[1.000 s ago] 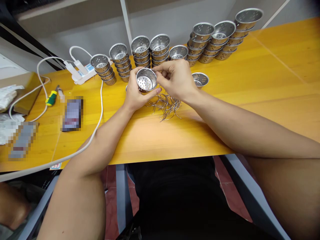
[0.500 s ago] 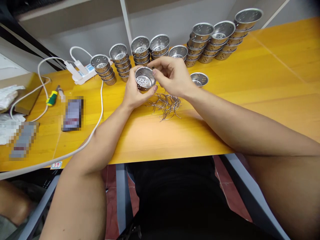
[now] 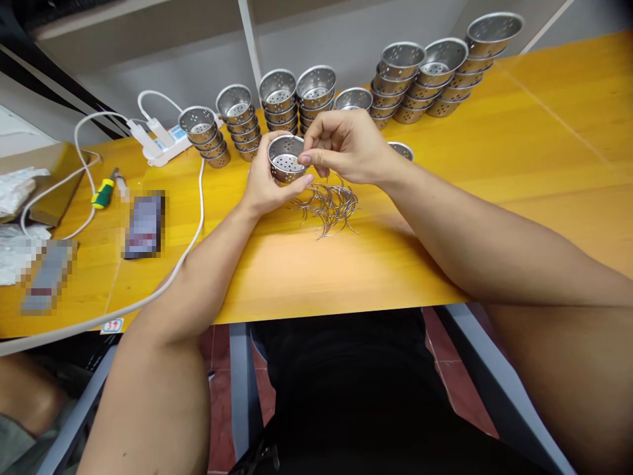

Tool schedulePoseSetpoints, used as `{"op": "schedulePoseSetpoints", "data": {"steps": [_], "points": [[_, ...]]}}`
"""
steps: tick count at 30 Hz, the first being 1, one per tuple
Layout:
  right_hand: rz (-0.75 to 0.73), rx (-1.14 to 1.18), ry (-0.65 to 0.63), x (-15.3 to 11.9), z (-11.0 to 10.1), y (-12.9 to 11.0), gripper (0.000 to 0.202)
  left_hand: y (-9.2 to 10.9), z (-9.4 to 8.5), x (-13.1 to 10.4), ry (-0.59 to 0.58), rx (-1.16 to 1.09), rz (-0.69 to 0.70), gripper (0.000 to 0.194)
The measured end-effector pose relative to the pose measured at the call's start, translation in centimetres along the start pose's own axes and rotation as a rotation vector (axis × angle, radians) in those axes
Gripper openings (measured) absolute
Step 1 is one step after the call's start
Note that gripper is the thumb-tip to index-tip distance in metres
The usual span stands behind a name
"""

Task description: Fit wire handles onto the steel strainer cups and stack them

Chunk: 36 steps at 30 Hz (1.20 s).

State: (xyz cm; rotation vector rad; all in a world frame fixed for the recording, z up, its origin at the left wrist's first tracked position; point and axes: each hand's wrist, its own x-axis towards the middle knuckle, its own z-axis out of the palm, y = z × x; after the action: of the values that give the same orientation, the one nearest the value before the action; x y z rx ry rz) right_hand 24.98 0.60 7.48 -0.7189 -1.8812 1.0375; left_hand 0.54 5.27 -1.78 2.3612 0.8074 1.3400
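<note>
The left hand (image 3: 267, 178) is clamped around a perforated metal cup (image 3: 287, 158), holding it above the table with its mouth tilted toward the viewer; the right hand (image 3: 341, 148) has its fingers curled and its thumb tip at the cup's right side, but whether it pinches anything cannot be told. The held cup is in the middle of the scene, its perforated floor showing inside. At the left edge, an open box (image 3: 62, 181) stands with white plastic packaging (image 3: 17, 191) at its mouth. To its right lie a green-and-yellow screwdriver (image 3: 103, 192) and a pixelated dark object (image 3: 144, 225), with a power strip (image 3: 171, 146) farther back, plugs seated in it. Along the far side of the table (image 3: 316, 277) runs a row of stacked perforated cups (image 3: 235, 105), one nested in another; the floors of several top cups are visible. Just near of the held cup, a tangle of thin curved wires (image 3: 329, 208) lies loose on the table. Right of centre, a lower cup (image 3: 353, 99) shows behind the right hand, and another single cup (image 3: 403, 150) is mostly hidden by the right forearm, its contents hard to tell. Three more cup stacks (image 3: 445, 69) lean close together at far right.
</note>
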Motion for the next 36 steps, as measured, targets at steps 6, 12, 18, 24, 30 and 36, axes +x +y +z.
{"op": "schedulePoseSetpoints", "data": {"steps": [6,12,18,24,30,36], "points": [[0.080,-0.172,0.106,-0.2,0.9,-0.4,0.062,0.2,0.4,0.1,0.040,0.018,-0.028,0.090],[0.060,-0.255,0.119,-0.1,1.1,-0.2,0.063,0.7,0.2,0.1,0.037,0.008,-0.064,0.082],[0.034,-0.289,0.121,-0.1,1.4,-0.2,0.061,0.9,0.1,0.1,0.014,0.012,-0.087,0.083],[0.030,-0.323,0.101,-0.2,1.5,0.1,0.063,1.0,0.1,0.2,0.037,0.001,-0.073,0.082],[-0.070,-0.396,0.171,-0.7,0.8,0.4,0.056,-1.0,0.1,0.3,0.063,0.042,-0.010,0.093],[-0.131,-0.554,0.132,-0.7,0.1,0.6,0.043,-1.7,0.0,0.7,0.173,0.095,-0.019,0.099]]}}
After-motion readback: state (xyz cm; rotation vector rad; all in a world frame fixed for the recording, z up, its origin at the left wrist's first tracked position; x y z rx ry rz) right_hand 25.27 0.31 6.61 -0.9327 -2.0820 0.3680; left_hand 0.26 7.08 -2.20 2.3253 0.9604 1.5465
